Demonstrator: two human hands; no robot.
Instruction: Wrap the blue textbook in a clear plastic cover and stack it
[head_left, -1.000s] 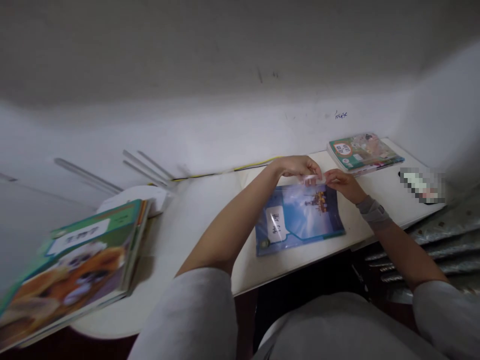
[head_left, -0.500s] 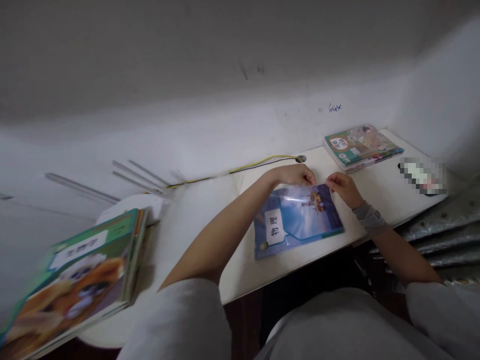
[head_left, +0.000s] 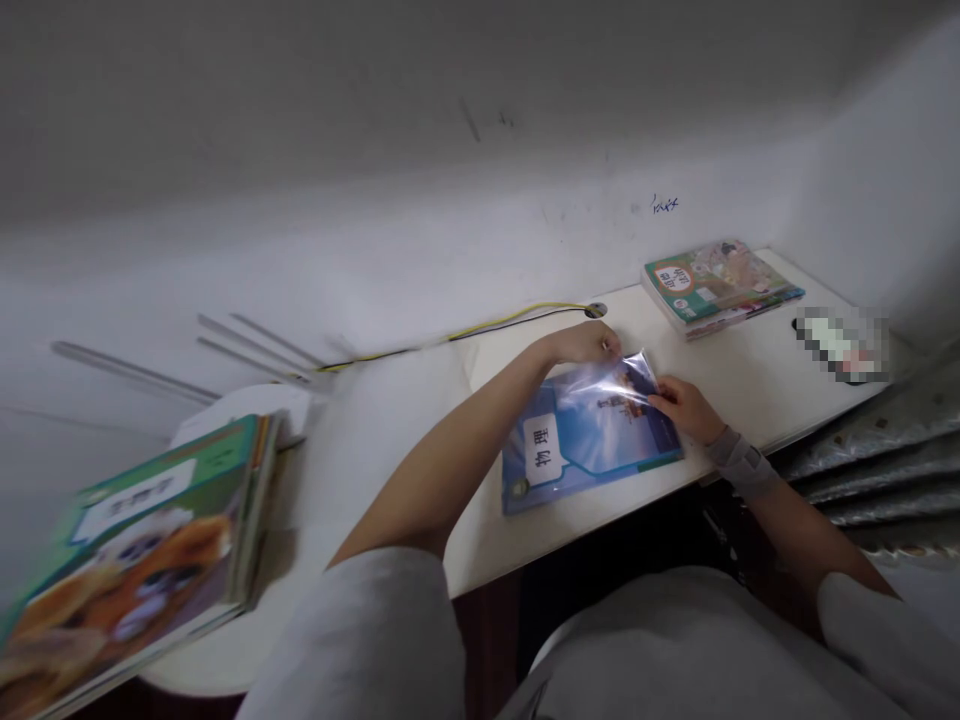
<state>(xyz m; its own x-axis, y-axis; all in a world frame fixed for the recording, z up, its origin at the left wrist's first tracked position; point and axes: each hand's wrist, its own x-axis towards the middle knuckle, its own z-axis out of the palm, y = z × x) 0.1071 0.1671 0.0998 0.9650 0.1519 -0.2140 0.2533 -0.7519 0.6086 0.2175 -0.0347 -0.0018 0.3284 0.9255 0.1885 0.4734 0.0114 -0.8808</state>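
A blue textbook in a glossy clear plastic book cover lies on the white desk in front of me. My left hand is closed at its far edge, with the thumb and fingers pinching the plastic. At the right edge, my right hand pinches the cover between thumb and fingers. The plastic is raised at the far right corner and reflects light. Whether the right fingers also hold the book's page edge cannot be made out. A grey band circles my right wrist.
A stack of books sits at the back right, beside a phone-like object that is blurred out. Another stack of books stands at the left. A yellow and black cable runs along the wall into a desk hole.
My right hand has moved down along the right edge of the book. The plastic at the far right corner now rises and shines more. The camera view has shifted slightly.
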